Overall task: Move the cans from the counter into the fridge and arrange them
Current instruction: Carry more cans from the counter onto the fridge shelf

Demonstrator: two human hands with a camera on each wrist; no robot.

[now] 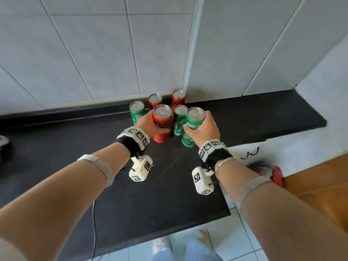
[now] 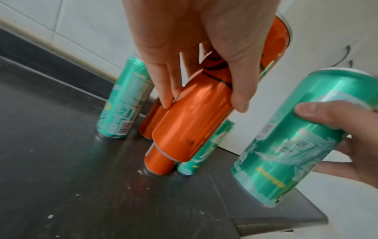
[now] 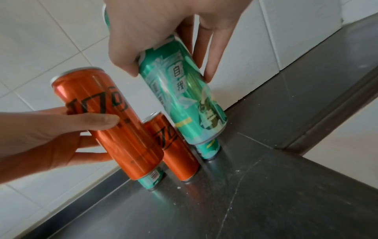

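A person stands at a dark table (image 1: 75,147) in a tiled kitchen corner, one drink can in each hand, at what looks like the very start of the job. The left hand (image 1: 150,125) has its fingers (image 2: 169,90) and thumb curled round a red can (image 1: 162,123), and the right hand (image 1: 203,130) is wrapped the same way round a green can (image 1: 194,125); the wrist views show both cans tilted and lifted clear of the surface, held just in front of the rest of the group. Four more cans stand upright on the table close to the wall: a green can at the left (image 1: 137,110), a red can behind it (image 1: 155,100), a tall red can at the back (image 1: 178,99) and a green can in the middle (image 1: 179,119), which sits between the two raised ones. No fridge appears in any view, so none of the cans can be said to have reached it. Judging from this, the first pair has only just been picked up, and nearly everything remains: carrying these two across, returning for the four left standing, and lining them all up inside. A red-and-white object (image 1: 271,172) lies on the floor to the right, too indistinct to identify.
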